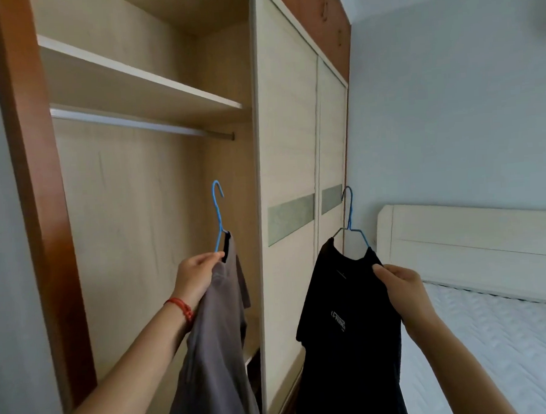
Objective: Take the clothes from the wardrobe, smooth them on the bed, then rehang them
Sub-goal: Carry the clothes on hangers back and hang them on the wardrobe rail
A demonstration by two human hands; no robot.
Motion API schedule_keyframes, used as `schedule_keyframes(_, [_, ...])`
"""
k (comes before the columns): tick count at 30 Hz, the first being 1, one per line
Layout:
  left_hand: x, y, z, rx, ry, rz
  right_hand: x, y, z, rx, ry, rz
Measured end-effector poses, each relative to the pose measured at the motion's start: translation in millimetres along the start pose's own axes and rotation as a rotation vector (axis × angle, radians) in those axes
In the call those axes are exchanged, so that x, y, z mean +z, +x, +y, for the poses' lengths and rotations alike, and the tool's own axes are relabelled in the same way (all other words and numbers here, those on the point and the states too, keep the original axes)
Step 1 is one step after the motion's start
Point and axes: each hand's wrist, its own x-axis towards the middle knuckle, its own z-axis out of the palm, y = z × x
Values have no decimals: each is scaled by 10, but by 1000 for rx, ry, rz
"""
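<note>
Left hand (196, 273) pinches the shoulder of a grey T-shirt (214, 352) on a light-blue wire hanger (218, 214), held in front of the open wardrobe (150, 188), below its hanging rail (140, 120). Right hand (400, 284) grips the shoulder of a black T-shirt (344, 326) on a darker blue wire hanger (349, 217), beside the sliding door (289, 142). Bed (505, 327) at right.

Rail (140, 122) bare; sliding door (290, 161) blocks the wardrobe's right half.
</note>
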Motion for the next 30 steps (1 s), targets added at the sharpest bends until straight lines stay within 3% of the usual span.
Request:
schedule_keyframes(12, [-513, 1125, -428, -70, -18, -117, 1310, 208, 64, -46, -42, 109])
schedule_keyframes(18, [-468, 1345, -557, -97, -58, -121, 1504, 353, 86, -83, -57, 121])
schedule_keyframes(30, [69, 2086, -681, -128, -138, -70, 1575, 1183, 112, -130, -66, -10])
